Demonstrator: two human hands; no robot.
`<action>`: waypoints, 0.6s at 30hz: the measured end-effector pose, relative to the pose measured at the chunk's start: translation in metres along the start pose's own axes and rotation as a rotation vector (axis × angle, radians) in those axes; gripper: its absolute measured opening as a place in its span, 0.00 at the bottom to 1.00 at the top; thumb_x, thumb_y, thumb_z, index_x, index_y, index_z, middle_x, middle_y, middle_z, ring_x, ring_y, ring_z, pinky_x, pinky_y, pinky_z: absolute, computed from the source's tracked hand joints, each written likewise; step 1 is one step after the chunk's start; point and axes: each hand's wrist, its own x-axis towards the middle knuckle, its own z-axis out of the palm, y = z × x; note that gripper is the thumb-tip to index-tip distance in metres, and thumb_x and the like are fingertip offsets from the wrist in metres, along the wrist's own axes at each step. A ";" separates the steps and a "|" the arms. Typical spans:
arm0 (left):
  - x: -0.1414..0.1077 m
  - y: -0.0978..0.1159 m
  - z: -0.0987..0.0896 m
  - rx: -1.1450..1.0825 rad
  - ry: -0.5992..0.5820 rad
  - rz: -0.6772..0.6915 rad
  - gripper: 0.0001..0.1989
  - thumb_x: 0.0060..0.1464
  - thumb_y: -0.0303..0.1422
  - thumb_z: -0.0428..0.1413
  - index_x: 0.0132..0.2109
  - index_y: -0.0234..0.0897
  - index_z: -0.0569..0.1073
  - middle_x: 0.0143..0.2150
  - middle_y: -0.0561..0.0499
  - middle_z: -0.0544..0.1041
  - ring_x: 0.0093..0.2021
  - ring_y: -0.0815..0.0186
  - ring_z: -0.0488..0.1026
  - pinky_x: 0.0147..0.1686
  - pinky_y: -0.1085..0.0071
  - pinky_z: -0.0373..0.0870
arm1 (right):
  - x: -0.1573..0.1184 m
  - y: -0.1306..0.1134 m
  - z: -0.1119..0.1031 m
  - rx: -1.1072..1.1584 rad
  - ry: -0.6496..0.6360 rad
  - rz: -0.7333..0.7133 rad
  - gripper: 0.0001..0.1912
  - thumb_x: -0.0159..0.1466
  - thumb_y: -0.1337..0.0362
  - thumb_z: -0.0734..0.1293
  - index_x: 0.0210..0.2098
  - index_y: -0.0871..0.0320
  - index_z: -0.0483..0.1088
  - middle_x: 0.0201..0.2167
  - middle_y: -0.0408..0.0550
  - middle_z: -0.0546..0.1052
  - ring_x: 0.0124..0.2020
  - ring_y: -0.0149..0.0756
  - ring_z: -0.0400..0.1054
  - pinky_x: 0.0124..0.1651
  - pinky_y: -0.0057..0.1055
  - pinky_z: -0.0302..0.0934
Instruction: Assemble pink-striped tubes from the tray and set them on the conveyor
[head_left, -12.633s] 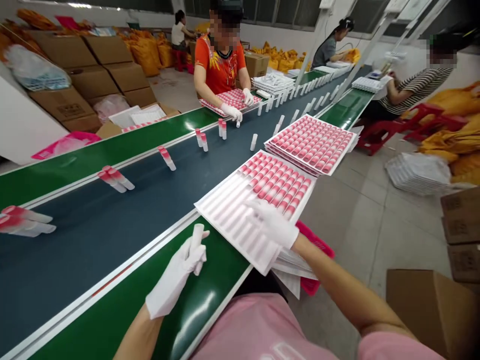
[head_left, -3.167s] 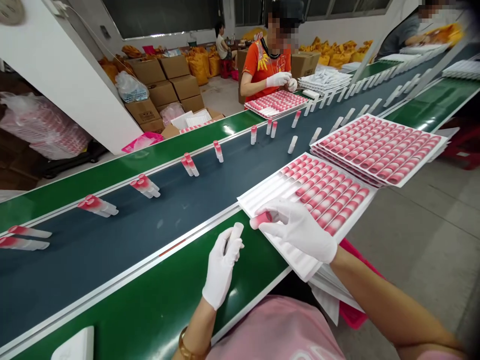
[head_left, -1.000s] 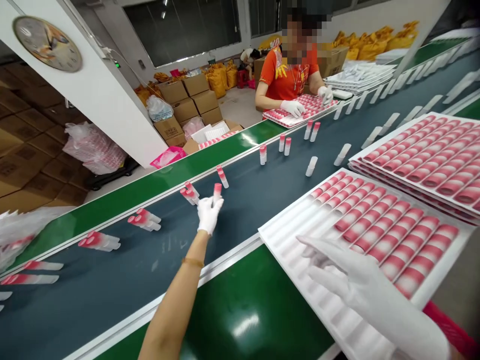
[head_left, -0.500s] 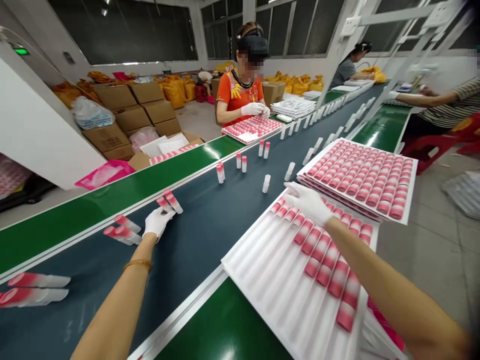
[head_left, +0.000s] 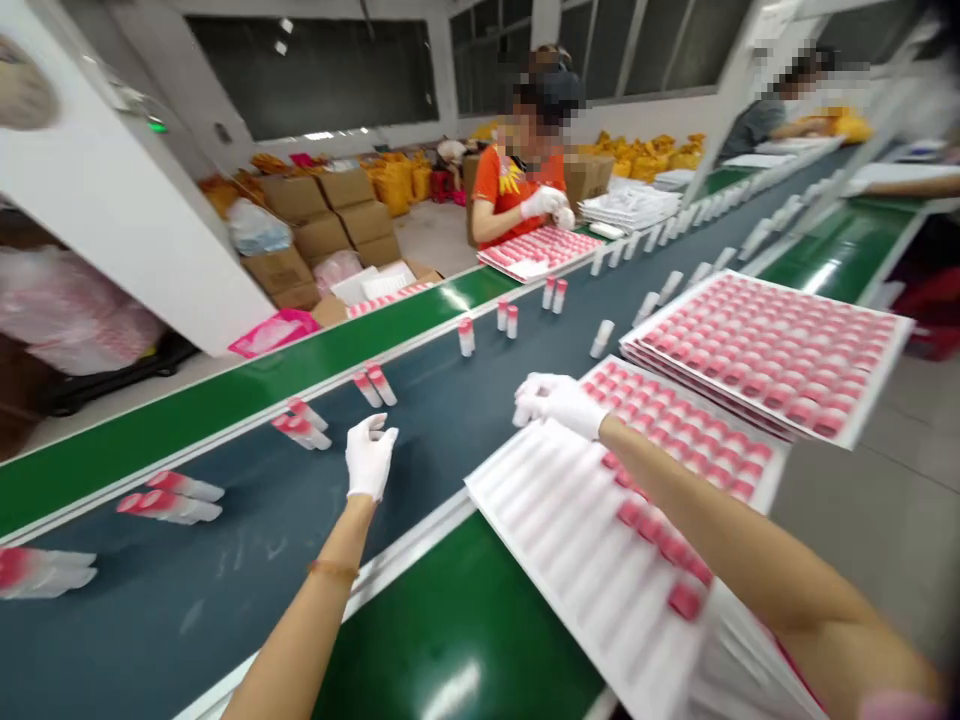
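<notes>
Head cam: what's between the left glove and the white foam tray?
Only dark conveyor belt; nothing lies on that stretch between the left glove and the white foam tray. It shows in the head view.

Pink and white tubes (head_left: 651, 527) lie in neat rows in the white foam tray (head_left: 570, 530), and two more tubes (head_left: 375, 385) lie on the dark belt (head_left: 187, 620).

Open conveyor belt (head_left: 427, 470) lies between left hand (head_left: 370, 458) and tray (head_left: 555, 510); tubes (head_left: 375, 385) block ahead.
</notes>
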 end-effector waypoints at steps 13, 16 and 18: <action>-0.209 0.068 0.003 -0.548 -0.796 -0.134 0.28 0.64 0.49 0.51 0.63 0.37 0.66 0.30 0.55 0.66 0.25 0.70 0.57 0.29 0.70 0.59 | -0.154 0.050 -0.052 -0.681 -0.180 -0.094 0.21 0.62 0.79 0.57 0.49 0.62 0.73 0.49 0.58 0.74 0.39 0.41 0.70 0.44 0.35 0.63; -0.226 0.072 -0.008 -0.586 -0.763 -0.126 0.26 0.64 0.49 0.49 0.62 0.39 0.66 0.30 0.55 0.65 0.25 0.70 0.58 0.29 0.71 0.58 | -0.163 0.068 -0.050 -0.805 -0.277 -0.170 0.18 0.62 0.77 0.62 0.48 0.60 0.74 0.47 0.57 0.75 0.37 0.42 0.70 0.41 0.34 0.62; -0.237 0.073 -0.012 -0.631 -0.743 -0.125 0.25 0.64 0.49 0.50 0.59 0.37 0.68 0.32 0.53 0.68 0.27 0.70 0.61 0.32 0.71 0.61 | -0.162 0.072 -0.043 -0.856 -0.298 -0.212 0.13 0.63 0.72 0.65 0.46 0.60 0.74 0.43 0.56 0.75 0.39 0.44 0.70 0.42 0.34 0.62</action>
